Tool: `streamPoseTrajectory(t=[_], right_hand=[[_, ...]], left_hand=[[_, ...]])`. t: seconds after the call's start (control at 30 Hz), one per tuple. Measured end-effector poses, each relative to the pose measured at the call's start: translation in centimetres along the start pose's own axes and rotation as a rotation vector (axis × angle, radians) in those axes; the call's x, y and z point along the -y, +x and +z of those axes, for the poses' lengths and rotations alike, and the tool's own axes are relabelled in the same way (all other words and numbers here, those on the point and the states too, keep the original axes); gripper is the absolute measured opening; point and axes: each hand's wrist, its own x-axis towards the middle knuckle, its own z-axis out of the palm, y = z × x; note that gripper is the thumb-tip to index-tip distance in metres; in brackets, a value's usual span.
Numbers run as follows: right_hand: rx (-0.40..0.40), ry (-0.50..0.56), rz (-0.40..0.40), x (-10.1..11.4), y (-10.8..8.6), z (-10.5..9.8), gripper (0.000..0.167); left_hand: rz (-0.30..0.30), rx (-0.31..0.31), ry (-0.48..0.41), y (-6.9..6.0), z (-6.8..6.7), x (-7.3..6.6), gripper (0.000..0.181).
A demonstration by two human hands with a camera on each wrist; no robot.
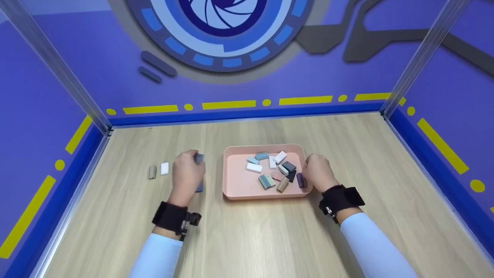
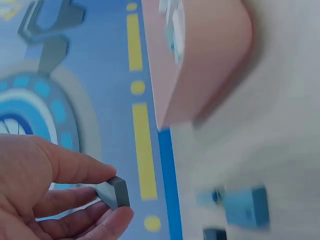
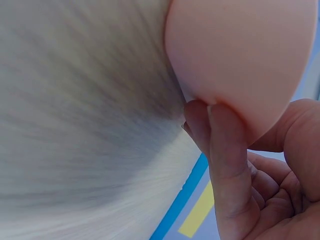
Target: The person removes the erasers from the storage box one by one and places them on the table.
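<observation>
My left hand (image 1: 187, 172) is over the wooden table, left of a pink tray (image 1: 235, 195). Between thumb and fingertips it pinches a small grey-blue block (image 2: 120, 194). A blue block (image 1: 199, 188) lies on the table beside that hand, partly hidden by it in the head view. At the tray's right end, my right hand (image 1: 321, 172) holds the wall, its fingertips pressed against the outside in the right wrist view. The tray contains several small blocks, including a white one (image 1: 254, 167), a tan one (image 1: 283, 185) and a dark purple one (image 1: 301, 180).
To the left of my left hand, a white block (image 1: 164, 168) and a brown block (image 1: 152, 172) lie side by side on the table (image 1: 262, 239). Blue-purple panels (image 1: 247, 88) with yellow marks enclose the back and sides.
</observation>
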Motion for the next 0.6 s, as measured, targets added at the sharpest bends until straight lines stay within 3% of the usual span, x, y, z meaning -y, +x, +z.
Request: streamPoseTrajectory(t=[0.13,0.3,0.53,0.6], right_hand=[[0.009,0.004,0.004,-0.1,0.1,-0.1,0.020],[0.013,0.004,0.015,0.0,0.1,0.0,0.019],[0.004,0.000,0.004,-0.1,0.2,0.0,0.020],[0.004,-0.004,0.003,0.0,0.2,0.1,0.020]], left_hand=[[-0.086,0.034,0.016,-0.3,-0.7,2.2,0.037],[-0.160,0.082,0.083,-0.8,-0.4,4.5,0.033],[-0.219,0.139,0.137,-1.4,0.2,5.5,0.007],[-0.227,0.158,0.141,-1.5,0.2,5.5,0.008]])
